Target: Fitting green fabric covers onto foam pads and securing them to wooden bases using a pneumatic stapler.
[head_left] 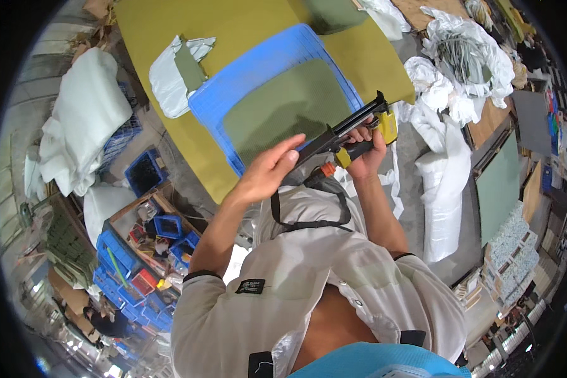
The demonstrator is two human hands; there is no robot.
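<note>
My right hand [366, 154] grips the handle of a black and yellow staple gun [353, 133] with an orange fitting at its base, held up in front of my chest. My left hand [269, 171] is open, its fingertips touching the rear of the gun's long black magazine. Beyond the tool lies a blue plastic panel [252, 69] with an olive-green fabric piece [290, 104] on it, resting on a mustard-yellow covered table [233, 25]. A black hose or strap [309, 223] hangs from the gun across my light grey shirt.
White plastic bags [85, 120] pile up at the left, with blue crates [146, 171] and a wooden box of small parts [151, 239] below them. More white wrapping [460, 57] and board stacks [504, 183] stand at the right. A white cloth [170, 75] lies on the table.
</note>
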